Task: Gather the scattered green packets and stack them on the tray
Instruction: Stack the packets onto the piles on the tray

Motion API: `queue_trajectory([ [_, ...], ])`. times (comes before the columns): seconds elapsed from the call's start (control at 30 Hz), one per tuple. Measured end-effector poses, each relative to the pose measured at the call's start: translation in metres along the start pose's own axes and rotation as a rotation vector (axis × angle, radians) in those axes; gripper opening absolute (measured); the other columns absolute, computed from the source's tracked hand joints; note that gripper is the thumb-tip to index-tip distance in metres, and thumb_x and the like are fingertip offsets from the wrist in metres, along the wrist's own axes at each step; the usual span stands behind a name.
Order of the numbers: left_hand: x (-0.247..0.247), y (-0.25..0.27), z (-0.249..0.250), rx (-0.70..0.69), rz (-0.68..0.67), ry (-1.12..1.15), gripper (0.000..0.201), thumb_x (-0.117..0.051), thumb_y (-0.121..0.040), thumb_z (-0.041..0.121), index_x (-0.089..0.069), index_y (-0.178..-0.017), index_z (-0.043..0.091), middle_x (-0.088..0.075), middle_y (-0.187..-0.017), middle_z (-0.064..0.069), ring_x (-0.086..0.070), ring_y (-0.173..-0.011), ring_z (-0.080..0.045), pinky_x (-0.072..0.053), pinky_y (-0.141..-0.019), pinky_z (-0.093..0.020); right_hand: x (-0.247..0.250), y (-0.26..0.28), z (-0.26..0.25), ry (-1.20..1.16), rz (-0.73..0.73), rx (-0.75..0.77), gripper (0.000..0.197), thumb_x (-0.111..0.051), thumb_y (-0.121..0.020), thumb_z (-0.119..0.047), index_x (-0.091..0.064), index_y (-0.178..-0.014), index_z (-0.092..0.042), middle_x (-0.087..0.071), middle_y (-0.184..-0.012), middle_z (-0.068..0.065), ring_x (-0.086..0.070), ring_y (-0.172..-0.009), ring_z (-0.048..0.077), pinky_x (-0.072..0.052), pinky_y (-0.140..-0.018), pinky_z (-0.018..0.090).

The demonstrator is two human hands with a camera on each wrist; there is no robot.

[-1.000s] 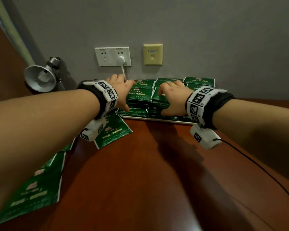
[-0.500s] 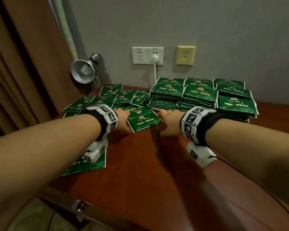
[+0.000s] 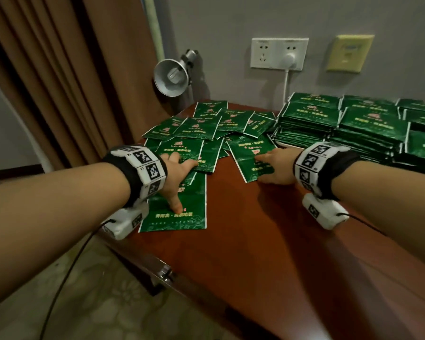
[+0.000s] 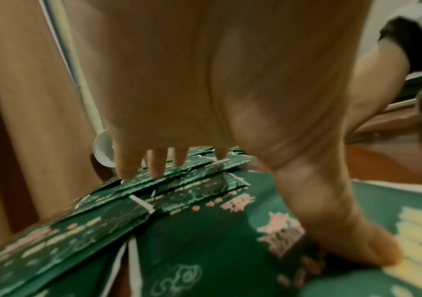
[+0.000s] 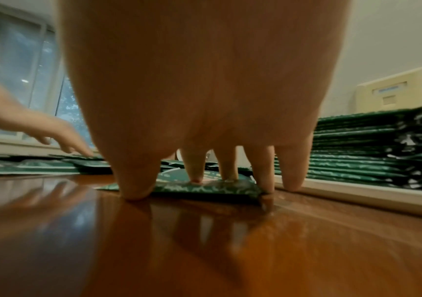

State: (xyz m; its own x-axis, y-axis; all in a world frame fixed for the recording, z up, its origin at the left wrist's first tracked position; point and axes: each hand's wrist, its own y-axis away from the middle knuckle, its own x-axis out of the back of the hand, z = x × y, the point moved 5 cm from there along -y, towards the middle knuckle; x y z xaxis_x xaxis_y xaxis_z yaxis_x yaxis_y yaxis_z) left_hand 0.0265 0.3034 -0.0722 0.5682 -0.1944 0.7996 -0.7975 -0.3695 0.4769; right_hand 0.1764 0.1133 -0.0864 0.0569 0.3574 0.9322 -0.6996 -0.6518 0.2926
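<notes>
Both hands were down flat on the desk [image 3: 268, 241]. The left hand [image 3: 176, 179] lay spread over the loose packets [image 3: 206, 126] at the desk's left end, fingers straight, its thumb [image 4: 352, 239] pressing the nearest packet [image 3: 182, 212] — grip wide, nothing clasped. The right hand [image 3: 277, 168] had its fingers [image 5: 197, 166] straight too, tips planted on a single packet [image 3: 249, 155] lying just in front of the tray [image 5: 357, 193], with the little finger touching down beside the tray's white rim; that grip was also unclenched, pressing rather than holding. Stacks [image 3: 353, 123] of the same green packets stood piled on the tray against the wall. The packets carried pink and yellow lettering and white cloud scrolls, but the writing was too blurred to read. Black-and-white marker bands [image 3: 145, 165] wrapped both wrists. Behind, a silver lamp [image 3: 172, 77], a white socket [image 3: 279, 54] with a plug in, and a yellow plate [image 3: 349, 54].
</notes>
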Motion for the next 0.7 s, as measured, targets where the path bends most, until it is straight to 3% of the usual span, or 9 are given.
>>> queue_trajectory([
  [0.13, 0.004, 0.016, 0.009, -0.01, 0.094, 0.026, 0.128, -0.086, -0.062, 0.047, 0.003, -0.153, 0.036, -0.012, -0.156, -0.011, -0.014, -0.144, -0.035, -0.028, -0.111, -0.053, -0.002, 0.041, -0.012, 0.0, -0.037, 0.014, 0.078, -0.045, -0.084, -0.074, -0.024, -0.151, -0.038, -0.041, -0.138, 0.006, -0.052, -0.119, 0.03, -0.048, -0.097, 0.041],
  [0.23, 0.002, 0.027, 0.022, -0.037, 0.112, 0.066, 0.124, -0.084, -0.064, 0.051, 0.003, -0.152, 0.038, -0.012, -0.157, -0.012, -0.014, -0.143, -0.035, -0.026, -0.112, -0.053, -0.005, 0.082, -0.017, 0.018, -0.055, 0.011, 0.075, -0.045, -0.081, -0.077, -0.035, -0.146, -0.04, -0.045, -0.13, 0.005, -0.054, -0.114, 0.029, -0.048, -0.093, 0.038],
  [0.37, -0.011, 0.042, 0.056, -0.127, 0.075, 0.086, 0.12, -0.075, -0.066, 0.064, 0.005, -0.152, 0.037, -0.014, -0.157, -0.014, -0.019, -0.142, -0.037, -0.027, -0.111, -0.052, -0.017, 0.138, -0.014, -0.016, -0.087, 0.014, 0.058, -0.048, -0.085, -0.07, -0.054, -0.131, -0.035, -0.056, -0.119, 0.002, -0.058, -0.105, 0.026, -0.051, -0.088, 0.037],
  [0.5, -0.011, 0.05, 0.068, -0.153, 0.073, 0.131, 0.115, -0.073, -0.073, 0.059, 0.001, -0.155, 0.027, -0.007, -0.161, -0.01, -0.017, -0.146, -0.032, -0.024, -0.117, -0.046, -0.032, 0.17, 0.0, -0.069, -0.051, -0.05, 0.041, -0.057, -0.084, -0.063, -0.062, -0.11, -0.031, -0.058, -0.108, -0.001, -0.055, -0.095, 0.022, -0.049, -0.078, 0.032],
  [0.6, -0.02, 0.057, 0.064, -0.168, 0.063, 0.219, 0.11, -0.069, -0.079, 0.056, 0.0, -0.156, 0.018, 0.002, -0.163, -0.005, -0.013, -0.148, -0.025, -0.019, -0.119, -0.039, -0.043, 0.18, 0.007, -0.14, -0.009, -0.144, 0.041, -0.063, -0.079, -0.062, -0.056, -0.107, -0.033, -0.046, -0.112, 0.0, -0.044, -0.105, 0.023, -0.049, -0.087, 0.04],
  [0.7, -0.026, 0.069, 0.07, -0.231, 0.095, 0.269, 0.103, -0.068, -0.083, 0.052, -0.004, -0.156, 0.017, -0.001, -0.163, 0.0, -0.015, -0.148, -0.02, -0.018, -0.119, -0.032, -0.052, 0.184, 0.009, -0.209, 0.004, -0.174, 0.056, -0.062, -0.081, -0.061, -0.048, -0.124, -0.027, -0.047, -0.128, -0.001, -0.042, -0.118, 0.024, -0.046, -0.092, 0.039],
])
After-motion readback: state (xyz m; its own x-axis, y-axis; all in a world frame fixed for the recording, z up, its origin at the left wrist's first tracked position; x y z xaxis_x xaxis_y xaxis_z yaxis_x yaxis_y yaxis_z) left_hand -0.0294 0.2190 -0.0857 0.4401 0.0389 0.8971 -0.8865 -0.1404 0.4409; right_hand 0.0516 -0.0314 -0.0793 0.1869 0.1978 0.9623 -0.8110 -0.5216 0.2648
